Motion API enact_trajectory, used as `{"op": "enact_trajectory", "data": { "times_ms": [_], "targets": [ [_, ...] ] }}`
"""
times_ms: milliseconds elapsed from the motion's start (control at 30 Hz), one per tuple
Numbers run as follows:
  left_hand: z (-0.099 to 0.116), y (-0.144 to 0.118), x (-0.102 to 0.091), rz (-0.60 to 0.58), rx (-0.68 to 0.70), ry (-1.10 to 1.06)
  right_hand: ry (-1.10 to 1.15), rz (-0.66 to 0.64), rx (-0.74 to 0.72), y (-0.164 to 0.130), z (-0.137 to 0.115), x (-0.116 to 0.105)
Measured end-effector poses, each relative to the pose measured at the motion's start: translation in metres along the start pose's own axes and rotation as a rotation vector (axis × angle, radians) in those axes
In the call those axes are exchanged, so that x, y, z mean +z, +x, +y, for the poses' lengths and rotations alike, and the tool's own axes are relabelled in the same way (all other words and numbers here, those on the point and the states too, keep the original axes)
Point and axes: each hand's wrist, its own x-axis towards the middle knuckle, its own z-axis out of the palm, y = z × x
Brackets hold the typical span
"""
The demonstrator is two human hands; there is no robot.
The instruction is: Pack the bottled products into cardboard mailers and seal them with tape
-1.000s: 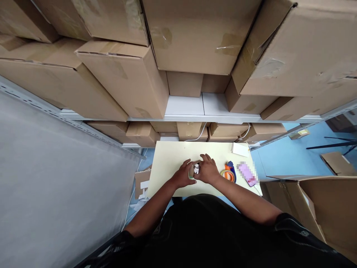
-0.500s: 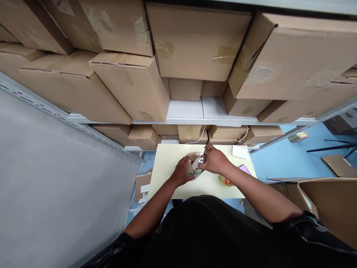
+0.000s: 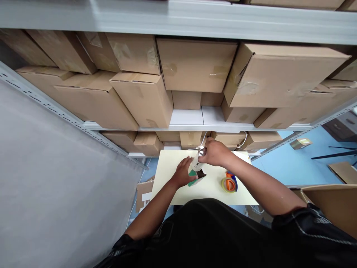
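Over the pale yellow table (image 3: 167, 171), my right hand (image 3: 216, 152) grips a white cylinder (image 3: 196, 163) with a shiny silver top; its exact kind I cannot make out. The cylinder is tilted, its lower end at the mouth of a small green-and-white carton (image 3: 194, 180). Around the carton's left side, my left hand (image 3: 182, 174) is closed, thumb at the near face. Whether the cylinder's lower end sits inside the carton or just above it, I cannot tell. To the right lies an orange-and-blue tape dispenser (image 3: 230, 184) with a yellowish roll.
Grey metal shelving (image 3: 184, 127) with many brown cardboard boxes (image 3: 198, 65) rises beyond the table. A white cable (image 3: 243, 140) hangs at the table's back. On the right stands an open carton (image 3: 329, 201); a grey wall (image 3: 55, 178) closes the left side.
The cylinder has come up and out of the carton in my right hand. The carton has tipped, showing its green side. My view has shifted, revealing more shelf above and the tape dispenser.
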Motion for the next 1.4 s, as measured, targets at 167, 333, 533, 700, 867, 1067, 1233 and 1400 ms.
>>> {"op": "enact_trajectory", "data": {
  "times_ms": [167,333,533,700,867,1067,1233,1400],
  "targets": [
    [0.033,0.003,-0.018,0.117,0.146,-0.154,-0.003,-0.004,-0.015,0.002,-0.006,-0.013],
    [0.059,0.016,-0.023,0.242,0.141,-0.215,0.073,0.051,0.015,0.004,-0.007,-0.023],
    [0.069,0.021,-0.033,0.262,0.171,-0.254,0.326,0.173,0.018,-0.002,0.007,-0.020],
    [0.074,0.020,-0.039,0.279,0.181,-0.397,0.927,0.128,-0.091,-0.010,0.024,0.000],
    [0.081,0.019,-0.041,0.243,0.175,-0.598,1.271,0.153,-0.091,-0.020,0.033,0.030],
    [0.091,0.021,-0.044,0.186,0.150,-0.756,1.385,0.239,-0.094,-0.022,0.035,0.059],
    [0.095,0.024,-0.044,0.199,0.128,-0.726,1.450,0.351,-0.044,-0.019,0.038,0.070],
    [0.097,0.025,-0.040,0.178,0.163,-0.757,1.443,0.383,-0.010,-0.018,0.040,0.073]
  ]
}}
